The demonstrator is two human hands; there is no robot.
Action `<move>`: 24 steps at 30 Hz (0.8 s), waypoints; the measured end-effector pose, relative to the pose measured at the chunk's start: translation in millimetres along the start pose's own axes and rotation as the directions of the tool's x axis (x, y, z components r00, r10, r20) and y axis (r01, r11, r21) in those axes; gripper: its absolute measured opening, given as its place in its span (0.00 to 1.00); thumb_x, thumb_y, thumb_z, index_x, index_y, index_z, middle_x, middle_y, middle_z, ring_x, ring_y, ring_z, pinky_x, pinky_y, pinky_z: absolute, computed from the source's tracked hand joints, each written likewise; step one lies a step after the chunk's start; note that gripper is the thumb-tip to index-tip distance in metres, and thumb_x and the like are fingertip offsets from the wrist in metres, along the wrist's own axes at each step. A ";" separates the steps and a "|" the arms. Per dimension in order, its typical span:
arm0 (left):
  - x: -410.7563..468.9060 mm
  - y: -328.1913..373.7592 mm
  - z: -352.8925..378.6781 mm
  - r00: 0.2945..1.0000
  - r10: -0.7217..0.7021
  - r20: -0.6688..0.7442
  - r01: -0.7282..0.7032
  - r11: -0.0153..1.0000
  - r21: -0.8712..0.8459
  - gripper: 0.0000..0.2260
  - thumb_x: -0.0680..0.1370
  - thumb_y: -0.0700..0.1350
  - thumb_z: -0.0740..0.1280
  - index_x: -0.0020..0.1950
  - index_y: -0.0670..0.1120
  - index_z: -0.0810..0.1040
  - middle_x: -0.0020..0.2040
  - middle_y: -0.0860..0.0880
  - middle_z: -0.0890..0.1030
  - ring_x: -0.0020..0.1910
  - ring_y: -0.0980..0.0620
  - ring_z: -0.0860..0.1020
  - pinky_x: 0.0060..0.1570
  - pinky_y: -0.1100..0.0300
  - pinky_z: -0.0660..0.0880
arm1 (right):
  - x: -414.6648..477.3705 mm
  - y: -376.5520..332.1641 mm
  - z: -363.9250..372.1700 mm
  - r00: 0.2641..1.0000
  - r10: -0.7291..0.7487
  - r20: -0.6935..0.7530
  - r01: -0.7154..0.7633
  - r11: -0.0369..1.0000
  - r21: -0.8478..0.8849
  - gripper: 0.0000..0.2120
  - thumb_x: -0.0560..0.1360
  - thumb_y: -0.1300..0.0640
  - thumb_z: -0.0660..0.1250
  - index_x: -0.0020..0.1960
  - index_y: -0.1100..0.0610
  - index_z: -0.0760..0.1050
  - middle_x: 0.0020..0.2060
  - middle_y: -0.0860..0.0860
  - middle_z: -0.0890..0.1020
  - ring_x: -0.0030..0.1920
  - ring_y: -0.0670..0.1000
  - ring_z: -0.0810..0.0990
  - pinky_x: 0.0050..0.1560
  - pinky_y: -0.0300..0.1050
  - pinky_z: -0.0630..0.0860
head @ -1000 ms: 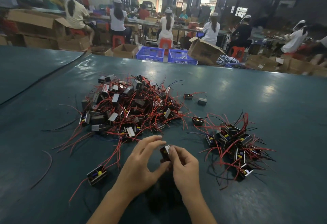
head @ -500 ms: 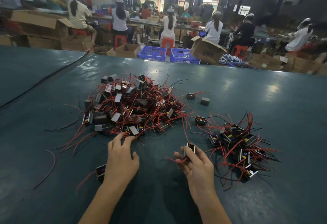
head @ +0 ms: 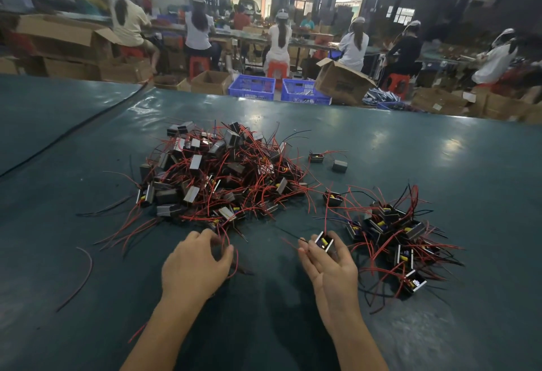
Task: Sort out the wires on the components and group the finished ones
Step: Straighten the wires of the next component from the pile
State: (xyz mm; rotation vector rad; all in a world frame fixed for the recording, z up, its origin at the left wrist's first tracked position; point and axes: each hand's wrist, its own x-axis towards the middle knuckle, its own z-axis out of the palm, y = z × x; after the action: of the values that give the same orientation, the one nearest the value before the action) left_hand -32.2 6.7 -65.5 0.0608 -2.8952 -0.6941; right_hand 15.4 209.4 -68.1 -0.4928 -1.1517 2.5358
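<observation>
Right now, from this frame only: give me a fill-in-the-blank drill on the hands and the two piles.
1. The right hand pinches one component with a ____ part inside.
2. The left hand curls its fingers at the near edge of the pile that is the ____ of the two.
3. The other pile lies on the right hand's ____ side.
4. Two ____ crates stand beyond the table.

Missing words: yellow; larger; right; blue.

We have one view, from the person's head. It looks forward and down, close over the left hand, right hand and table.
</observation>
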 end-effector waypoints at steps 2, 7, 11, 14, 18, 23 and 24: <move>-0.3 0.1 0.0 0.994 -0.026 0.107 0.031 0.999 -0.044 0.12 0.75 0.63 0.65 0.47 0.56 0.78 0.45 0.56 0.78 0.47 0.52 0.78 0.44 0.57 0.77 | 3.2 2.0 -1.5 1.000 0.022 -0.005 -0.022 1.000 0.000 0.23 0.75 0.72 0.66 0.68 0.61 0.69 0.50 0.57 0.77 0.50 0.54 0.82 0.50 0.44 0.82; -7.3 13.8 7.0 0.967 0.061 0.249 0.033 0.934 -0.357 0.09 0.77 0.52 0.69 0.39 0.50 0.82 0.32 0.53 0.82 0.33 0.57 0.80 0.37 0.60 0.76 | 6.2 8.4 -8.0 0.995 -0.083 -0.053 0.068 0.969 -0.238 0.23 0.72 0.71 0.70 0.64 0.56 0.73 0.53 0.55 0.82 0.50 0.50 0.84 0.52 0.43 0.79; -15.0 29.0 3.0 0.887 0.075 0.455 0.272 0.712 -0.647 0.11 0.79 0.47 0.68 0.41 0.42 0.81 0.35 0.48 0.85 0.29 0.53 0.80 0.31 0.61 0.75 | 5.3 8.1 -9.0 0.970 -0.242 -0.036 0.201 0.870 -0.450 0.18 0.69 0.62 0.77 0.55 0.51 0.77 0.42 0.47 0.85 0.43 0.41 0.83 0.41 0.32 0.77; -21.6 39.1 2.6 0.831 0.107 0.546 0.405 0.556 -0.726 0.11 0.80 0.44 0.67 0.44 0.36 0.79 0.35 0.46 0.84 0.28 0.51 0.80 0.28 0.61 0.76 | 4.1 6.2 -7.2 0.961 -0.272 -0.039 0.221 0.848 -0.482 0.17 0.69 0.57 0.77 0.55 0.48 0.76 0.44 0.49 0.84 0.45 0.47 0.84 0.44 0.39 0.79; -25.0 45.3 7.6 0.846 0.119 0.520 0.445 0.379 -0.811 0.07 0.79 0.41 0.67 0.47 0.37 0.79 0.37 0.42 0.84 0.29 0.51 0.80 0.28 0.62 0.77 | 1.9 3.9 -6.7 0.941 -0.338 0.012 0.276 0.749 -0.603 0.15 0.71 0.55 0.76 0.54 0.46 0.77 0.49 0.51 0.81 0.46 0.46 0.82 0.46 0.37 0.77; -17.8 39.6 15.3 0.969 0.023 0.246 0.229 0.290 -0.929 0.05 0.78 0.39 0.68 0.45 0.38 0.79 0.38 0.41 0.85 0.31 0.48 0.82 0.30 0.61 0.79 | -0.8 2.8 -7.5 0.885 -0.449 0.121 0.370 0.523 -0.768 0.13 0.69 0.59 0.77 0.49 0.48 0.78 0.49 0.45 0.77 0.48 0.41 0.79 0.51 0.36 0.76; -16.0 36.1 17.3 0.985 0.019 0.171 0.156 0.324 -0.933 0.05 0.78 0.40 0.68 0.44 0.40 0.80 0.38 0.42 0.85 0.33 0.47 0.83 0.31 0.60 0.80 | -0.7 3.7 -8.3 0.882 -0.449 0.142 0.372 0.479 -0.795 0.13 0.69 0.59 0.77 0.50 0.49 0.78 0.49 0.43 0.77 0.51 0.43 0.78 0.55 0.42 0.75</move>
State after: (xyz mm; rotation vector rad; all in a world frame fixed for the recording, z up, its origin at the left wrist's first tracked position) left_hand -19.4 47.9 -66.6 -0.0245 -2.0655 -2.3798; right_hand 19.1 212.3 -75.9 -0.4279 -2.0833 1.4299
